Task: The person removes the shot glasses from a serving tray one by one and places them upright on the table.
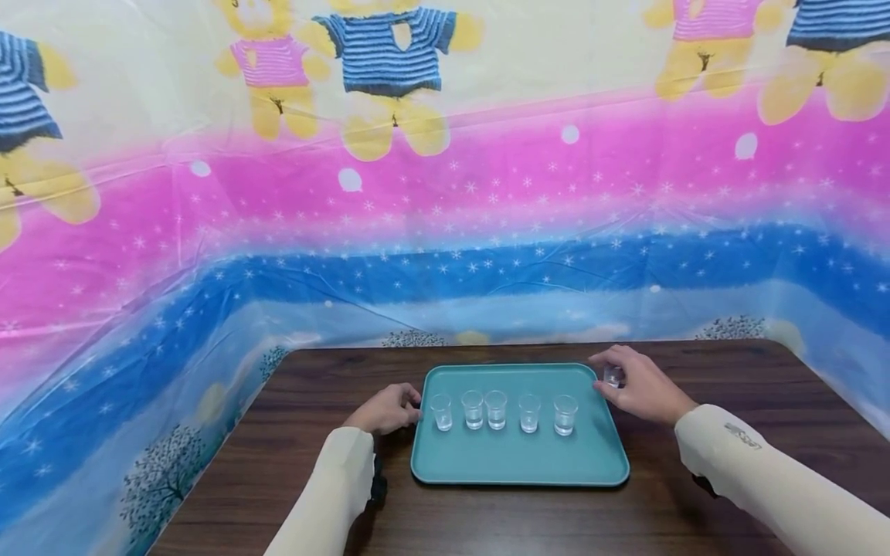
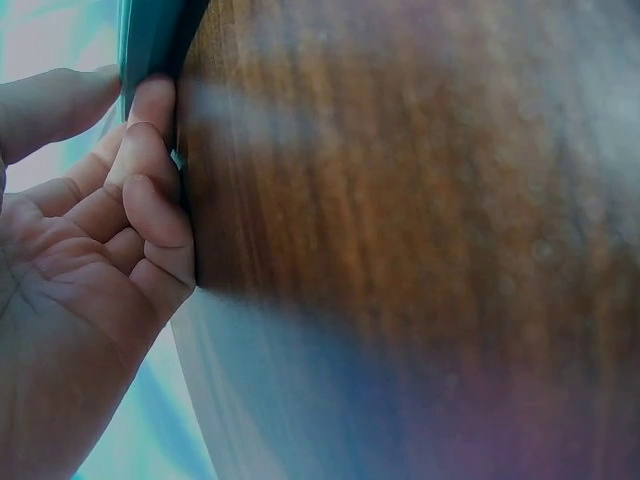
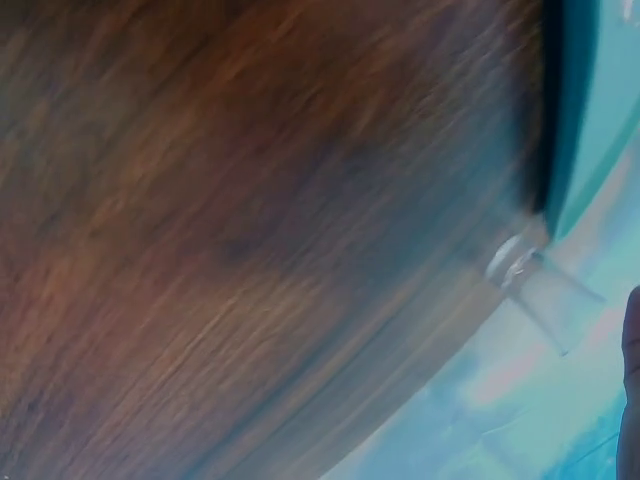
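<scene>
A row of several small clear shot glasses (image 1: 529, 415) stands upright on a teal tray (image 1: 521, 467). At the tray's left edge is my left hand (image 1: 386, 408); its thumb and fingers pinch the rim (image 2: 143, 40) in the left wrist view, with the other fingers curled near the tabletop. My right hand (image 1: 643, 384) is past the tray's upper right corner, thumb and forefinger spread around another shot glass (image 1: 613, 376). In the right wrist view that shot glass (image 3: 540, 285) stands on the table beside the tray, and a finger (image 3: 631, 385) shows apart from it.
The dark wooden table (image 1: 313, 463) extends around the tray on all sides. Behind it hangs a printed cloth (image 1: 487, 193) with bears and snowflakes, reaching down to the table's far edge.
</scene>
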A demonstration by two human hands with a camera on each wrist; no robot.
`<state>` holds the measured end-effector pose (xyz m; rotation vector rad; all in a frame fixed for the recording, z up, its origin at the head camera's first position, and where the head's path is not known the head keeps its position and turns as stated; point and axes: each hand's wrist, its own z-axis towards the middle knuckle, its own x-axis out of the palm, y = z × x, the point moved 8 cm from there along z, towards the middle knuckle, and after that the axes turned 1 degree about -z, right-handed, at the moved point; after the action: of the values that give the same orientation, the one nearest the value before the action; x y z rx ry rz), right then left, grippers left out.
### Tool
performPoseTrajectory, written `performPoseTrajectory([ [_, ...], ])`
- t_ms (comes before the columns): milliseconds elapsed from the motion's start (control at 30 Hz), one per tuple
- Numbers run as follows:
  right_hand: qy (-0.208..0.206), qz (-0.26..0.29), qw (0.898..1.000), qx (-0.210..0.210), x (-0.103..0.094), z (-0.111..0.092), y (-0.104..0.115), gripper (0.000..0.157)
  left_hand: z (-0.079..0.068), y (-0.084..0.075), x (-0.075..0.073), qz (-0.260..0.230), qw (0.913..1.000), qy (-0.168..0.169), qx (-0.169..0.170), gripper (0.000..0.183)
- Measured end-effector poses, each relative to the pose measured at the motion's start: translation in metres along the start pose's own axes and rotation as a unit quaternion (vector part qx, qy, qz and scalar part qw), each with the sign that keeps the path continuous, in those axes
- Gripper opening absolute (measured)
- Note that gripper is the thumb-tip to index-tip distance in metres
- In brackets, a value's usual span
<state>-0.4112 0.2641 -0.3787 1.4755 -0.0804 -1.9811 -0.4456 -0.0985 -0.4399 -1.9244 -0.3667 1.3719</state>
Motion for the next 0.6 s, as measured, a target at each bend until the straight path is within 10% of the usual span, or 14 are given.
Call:
performPoseTrajectory([
  [600,0.051,0.017,0.998,-0.028,0.028,-0.005,0.042,0.036,0.005,0.005,0.001,-0.006,1.0,0.002,-0.005,0.022],
])
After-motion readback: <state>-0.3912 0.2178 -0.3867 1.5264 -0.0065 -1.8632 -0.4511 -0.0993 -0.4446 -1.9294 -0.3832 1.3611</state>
